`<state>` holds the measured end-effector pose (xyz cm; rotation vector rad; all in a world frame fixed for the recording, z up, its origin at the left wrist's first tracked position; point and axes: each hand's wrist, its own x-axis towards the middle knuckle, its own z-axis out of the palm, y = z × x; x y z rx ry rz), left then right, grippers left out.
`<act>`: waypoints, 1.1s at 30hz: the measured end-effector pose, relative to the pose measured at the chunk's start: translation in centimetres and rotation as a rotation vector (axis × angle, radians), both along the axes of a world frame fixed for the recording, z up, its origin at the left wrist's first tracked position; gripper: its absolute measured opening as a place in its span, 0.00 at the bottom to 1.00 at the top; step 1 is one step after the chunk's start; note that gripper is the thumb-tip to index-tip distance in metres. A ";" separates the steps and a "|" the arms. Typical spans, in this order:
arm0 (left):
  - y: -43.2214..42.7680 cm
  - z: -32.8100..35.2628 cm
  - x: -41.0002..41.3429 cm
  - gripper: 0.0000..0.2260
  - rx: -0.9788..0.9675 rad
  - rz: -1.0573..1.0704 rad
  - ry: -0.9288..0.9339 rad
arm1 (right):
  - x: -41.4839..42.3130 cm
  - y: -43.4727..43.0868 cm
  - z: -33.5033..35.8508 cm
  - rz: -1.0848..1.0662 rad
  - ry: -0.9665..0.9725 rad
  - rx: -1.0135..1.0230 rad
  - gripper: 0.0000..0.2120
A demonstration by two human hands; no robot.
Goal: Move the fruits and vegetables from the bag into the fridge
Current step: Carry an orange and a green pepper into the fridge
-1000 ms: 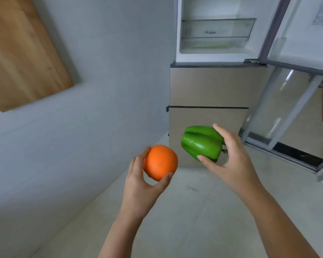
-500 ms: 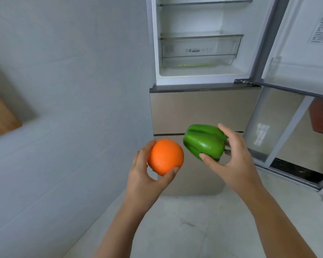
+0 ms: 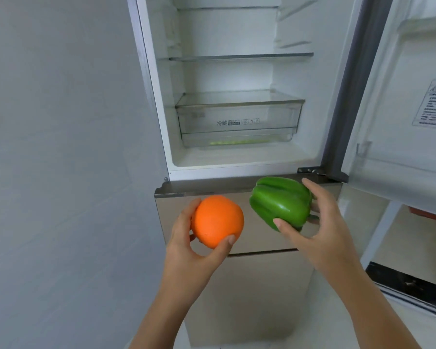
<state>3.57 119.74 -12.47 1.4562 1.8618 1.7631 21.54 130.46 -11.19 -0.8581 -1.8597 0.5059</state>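
Left hand (image 3: pixel 186 250): grip wrapped around orange (image 3: pixel 217 221), thumb on its lower right, fingers behind. Right hand (image 3: pixel 320 233): grip clamped on green bell pepper (image 3: pixel 280 202), thumb underneath, fingers over the far side. Both items in the air, side by side, not touching. Fridge (image 3: pixel 237 157) compartment open just above and beyond both grips; clear drawer (image 3: pixel 237 117) inside, door (image 3: pixel 400 122) swung out right of the pepper grip.
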 end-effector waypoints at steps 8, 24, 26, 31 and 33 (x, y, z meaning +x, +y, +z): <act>10.7 2.7 -6.1 0.31 0.083 -0.057 -0.014 | -5.6 9.7 2.0 -0.030 0.040 0.014 0.34; 29.9 10.1 -14.8 0.31 0.192 -0.098 0.050 | -11.6 25.0 11.6 -0.127 0.070 0.237 0.36; 31.9 11.0 -15.2 0.32 0.192 -0.100 0.054 | -12.0 26.4 13.2 -0.104 0.120 0.260 0.37; 36.4 12.8 -16.1 0.32 0.192 -0.085 0.079 | -13.0 30.2 16.2 -0.048 0.231 0.300 0.35; 38.1 13.3 -16.7 0.32 0.181 -0.065 0.096 | -13.5 31.5 17.3 -0.018 0.249 0.325 0.33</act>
